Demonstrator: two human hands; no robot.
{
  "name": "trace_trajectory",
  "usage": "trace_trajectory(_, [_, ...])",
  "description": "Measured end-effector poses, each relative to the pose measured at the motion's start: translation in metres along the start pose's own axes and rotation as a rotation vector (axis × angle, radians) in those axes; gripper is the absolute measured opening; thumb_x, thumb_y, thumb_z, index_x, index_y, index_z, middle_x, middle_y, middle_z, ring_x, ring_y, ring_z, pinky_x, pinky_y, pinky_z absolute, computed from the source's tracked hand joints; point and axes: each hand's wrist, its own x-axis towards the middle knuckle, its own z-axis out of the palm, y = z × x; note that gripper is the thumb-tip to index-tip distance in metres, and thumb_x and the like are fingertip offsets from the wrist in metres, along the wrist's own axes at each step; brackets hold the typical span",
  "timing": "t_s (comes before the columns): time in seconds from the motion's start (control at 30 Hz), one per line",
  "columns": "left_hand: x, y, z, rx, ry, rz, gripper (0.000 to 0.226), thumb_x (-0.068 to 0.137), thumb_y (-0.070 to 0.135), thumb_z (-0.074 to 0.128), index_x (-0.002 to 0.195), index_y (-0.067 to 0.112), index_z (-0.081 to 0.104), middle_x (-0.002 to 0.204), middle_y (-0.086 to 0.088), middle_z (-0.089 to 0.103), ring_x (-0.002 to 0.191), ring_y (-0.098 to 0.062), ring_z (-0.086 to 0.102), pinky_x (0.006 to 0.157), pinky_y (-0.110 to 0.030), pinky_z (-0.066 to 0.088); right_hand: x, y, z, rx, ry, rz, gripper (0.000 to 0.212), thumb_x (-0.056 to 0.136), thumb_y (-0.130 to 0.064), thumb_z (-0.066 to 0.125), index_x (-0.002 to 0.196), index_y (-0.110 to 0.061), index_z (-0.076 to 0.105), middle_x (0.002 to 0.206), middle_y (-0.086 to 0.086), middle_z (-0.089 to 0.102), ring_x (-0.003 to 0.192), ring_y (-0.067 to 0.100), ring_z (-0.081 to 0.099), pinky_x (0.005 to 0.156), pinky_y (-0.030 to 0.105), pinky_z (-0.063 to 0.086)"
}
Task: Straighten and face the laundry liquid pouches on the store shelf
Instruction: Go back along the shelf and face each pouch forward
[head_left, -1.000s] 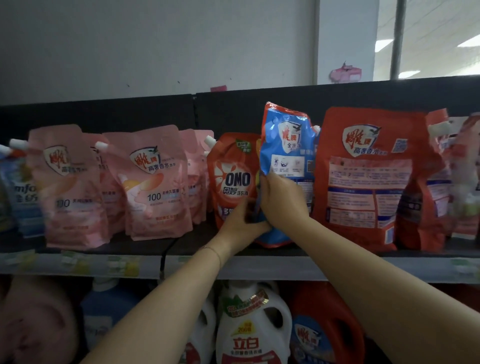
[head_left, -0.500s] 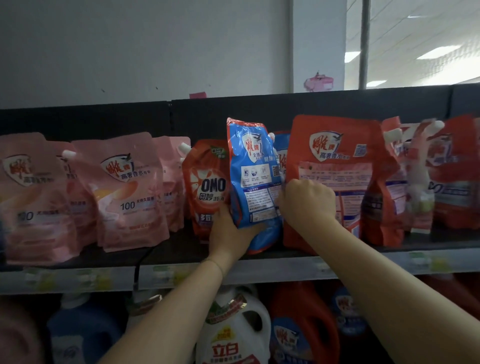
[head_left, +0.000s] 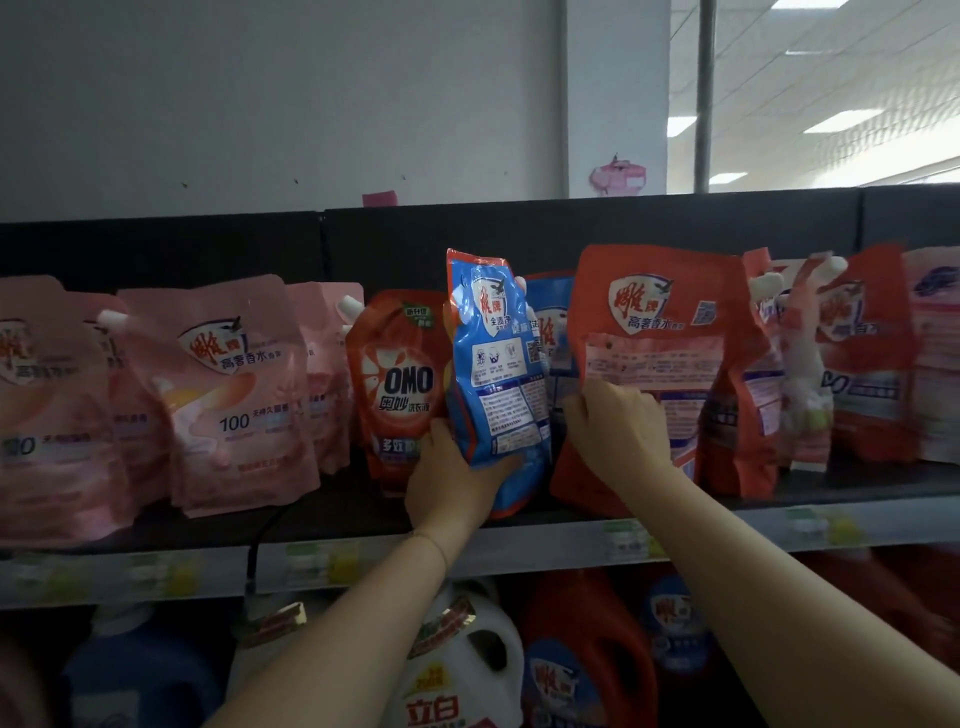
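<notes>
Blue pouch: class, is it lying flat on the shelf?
No, the blue pouch stands upright, with the left hand gripping its lower end.

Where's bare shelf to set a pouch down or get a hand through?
Free: the dark shelf strip along the front lip, before the pink pouch and OMO pouch; a thinner strip before the right-end red pouches. Crowded: OMO to the large red pouch, filled by the blue pouch, left hand and right hand.

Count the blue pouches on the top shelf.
2. The front blue pouch is in the left hand; the second blue pouch peeks out behind it. Others may be hidden.
</notes>
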Motion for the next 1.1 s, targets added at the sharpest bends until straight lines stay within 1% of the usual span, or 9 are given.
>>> trace_trajectory(0.13, [-0.001,0.014,0.018,0.047,0.039,0.062,0.082,0.061,0.059,0.079,0.120,0.014,0.043,0.118,-0.006,0.055,0.108,-0.027,0.057,0.082,-0.042,0.051,-0.004,0.005,0.007,0.115,0.258,-0.172,0.031,0.083,-0.021,0.045,0.053,-0.014,0.039,0.044,0.009,0.051,0.034,0.026,0.044,0.045,0.022,0.020])
trace_trajectory(0.3, [0.011,0.031,0.039,-0.015,-0.028,0.007,0.075,0.069,0.052,0.077,0.118,0.009,0.038,0.122,-0.015,0.050,0.112,-0.035,0.052,0.086,-0.048,0.048,-0.006,0.012,0.008,0.189,0.392,-0.244,0.033,0.079,-0.021,0.042,0.048,-0.010,0.043,0.039,0.006,0.045,0.030,0.023,0.037,0.045,0.021,0.018])
trace_trajectory(0.53, [0.008,0.040,0.049,0.127,0.043,-0.027,0.086,0.072,0.057,0.071,0.132,0.012,0.029,0.135,-0.015,0.036,0.128,-0.034,0.032,0.098,-0.046,0.035,0.002,0.027,-0.011,0.242,0.365,-0.312,0.028,0.080,-0.021,0.040,0.053,-0.017,0.031,0.040,0.001,0.030,0.032,0.019,0.028,0.038,0.025,0.020])
trace_trajectory(0.7, [-0.008,0.036,0.057,0.093,0.128,0.008,0.083,0.072,0.053,0.075,0.130,0.013,0.031,0.130,-0.013,0.041,0.120,-0.035,0.042,0.092,-0.048,0.042,-0.002,0.031,-0.004,0.133,0.271,-0.274,0.030,0.079,-0.015,0.049,0.056,-0.017,0.031,0.043,-0.001,0.033,0.031,0.021,0.033,0.040,0.023,0.018])
trace_trajectory(0.77, [-0.009,0.034,0.058,0.013,0.130,0.019,0.077,0.072,0.046,0.077,0.127,0.013,0.033,0.126,-0.013,0.043,0.116,-0.035,0.047,0.091,-0.050,0.045,-0.010,0.025,0.003,0.053,0.267,-0.190,0.028,0.078,-0.016,0.065,0.063,-0.014,0.041,0.053,0.005,0.051,0.040,0.026,0.050,0.043,0.024,0.025])
trace_trajectory(0.8, [-0.009,0.033,0.058,-0.032,0.124,0.017,0.074,0.073,0.040,0.077,0.126,0.014,0.033,0.126,-0.013,0.042,0.115,-0.035,0.048,0.091,-0.050,0.046,-0.015,0.020,0.006,-0.004,0.255,-0.135,0.026,0.075,-0.023,0.070,0.072,-0.012,0.047,0.065,0.007,0.057,0.053,0.027,0.057,0.046,0.026,0.032])
trace_trajectory(0.87, [-0.008,0.033,0.056,-0.104,0.115,0.009,0.067,0.076,0.031,0.075,0.126,0.014,0.033,0.126,-0.013,0.043,0.112,-0.034,0.050,0.090,-0.045,0.047,-0.027,0.014,0.015,-0.121,0.193,-0.033,0.049,0.069,-0.042,0.071,0.101,-0.012,0.049,0.102,0.011,0.058,0.092,0.031,0.056,0.069,0.043,0.046])
trace_trajectory(0.97, [-0.008,0.035,0.056,-0.151,0.124,0.000,0.066,0.077,0.032,0.075,0.125,0.015,0.034,0.125,-0.010,0.045,0.110,-0.030,0.054,0.084,-0.037,0.048,-0.040,0.018,0.029,-0.121,0.077,-0.029,0.079,0.076,-0.048,0.061,0.140,-0.018,0.027,0.146,0.018,0.029,0.133,0.044,0.025,0.096,0.067,0.030])
trace_trajectory(1.1, [-0.008,0.035,0.056,-0.159,0.146,0.005,0.075,0.070,0.045,0.079,0.124,0.017,0.034,0.125,-0.006,0.047,0.112,-0.027,0.054,0.088,-0.040,0.051,-0.039,0.044,0.038,-0.170,-0.071,-0.166,0.097,0.081,-0.038,0.064,0.150,-0.041,-0.003,0.158,0.016,-0.009,0.140,0.052,-0.001,0.100,0.073,0.017])
